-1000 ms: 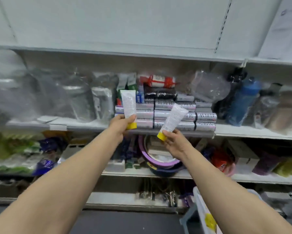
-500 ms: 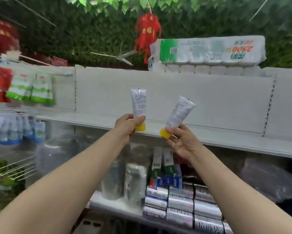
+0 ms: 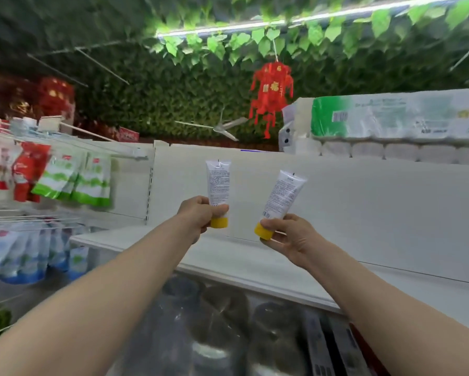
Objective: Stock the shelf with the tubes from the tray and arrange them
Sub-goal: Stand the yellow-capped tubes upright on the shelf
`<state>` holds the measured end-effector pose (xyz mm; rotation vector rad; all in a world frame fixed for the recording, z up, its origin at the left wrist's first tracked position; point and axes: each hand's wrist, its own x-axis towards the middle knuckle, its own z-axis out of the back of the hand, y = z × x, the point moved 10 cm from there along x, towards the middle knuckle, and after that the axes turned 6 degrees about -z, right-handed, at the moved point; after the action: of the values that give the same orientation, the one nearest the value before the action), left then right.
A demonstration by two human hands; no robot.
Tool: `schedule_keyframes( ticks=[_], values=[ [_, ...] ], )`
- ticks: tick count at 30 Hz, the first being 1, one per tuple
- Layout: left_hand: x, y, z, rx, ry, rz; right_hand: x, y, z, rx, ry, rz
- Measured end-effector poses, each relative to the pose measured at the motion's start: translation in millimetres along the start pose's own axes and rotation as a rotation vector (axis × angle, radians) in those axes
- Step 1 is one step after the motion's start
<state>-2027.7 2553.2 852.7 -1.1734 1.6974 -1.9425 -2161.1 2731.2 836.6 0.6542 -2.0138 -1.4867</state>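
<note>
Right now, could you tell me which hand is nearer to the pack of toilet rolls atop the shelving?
Right. The right hand, gripping a tube, is below the pack of toilet rolls, near its left end; the left hand is further left.

This is a shop aisle. A white metal shelf (image 3: 255, 264) with a tall back panel (image 3: 377, 213) runs across the view. Beside it, rows of identical green pouches (image 3: 73, 180), red packs (image 3: 27, 172) and blue pouches (image 3: 24, 253) hang from wire hooks (image 3: 106, 151). A wrapped multipack of toilet rolls (image 3: 390, 118) with a barcode sits on top of the unit. Barcoded boxes (image 3: 320, 348) lie stacked below. Overhead, fake leaves (image 3: 228, 44), a strip light (image 3: 282, 20) and a red paper lantern (image 3: 271, 96) dress the ceiling.
</note>
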Motion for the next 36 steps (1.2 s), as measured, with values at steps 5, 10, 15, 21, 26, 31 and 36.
schedule_keyframes(
  ticks=[5, 10, 15, 21, 26, 31, 36],
  values=[
    [74.8, 29.0, 54.0, 0.051, 0.072, -0.028, 61.9, -31.5, -53.9, -0.044, -0.049, 0.024],
    [156.0, 51.2, 112.4, 0.163, 0.176, -0.020, 121.6, -55.5, -104.6, -0.036, -0.183, 0.025],
    [227.2, 70.8, 167.4, 0.195, 0.227, 0.011, 163.4, -62.4, -156.7, -0.286, -0.339, 0.036],
    [277.0, 107.9, 190.0, 0.235, 0.291, 0.043, 203.2, -81.8, -184.7, -0.454, -0.491, 0.018],
    [299.2, 126.4, 201.2, 0.420, 0.275, -0.020, 231.9, -102.3, -196.6, -0.618, -0.564, -0.022],
    [319.7, 142.7, 212.7, 0.532, 0.248, -0.044, 256.0, -113.2, -208.8, -0.699, -0.576, -0.049],
    [327.6, 157.4, 220.0, 0.586, 0.251, -0.026, 274.9, -126.1, -211.4, -0.799, -0.611, -0.097]
  ],
)
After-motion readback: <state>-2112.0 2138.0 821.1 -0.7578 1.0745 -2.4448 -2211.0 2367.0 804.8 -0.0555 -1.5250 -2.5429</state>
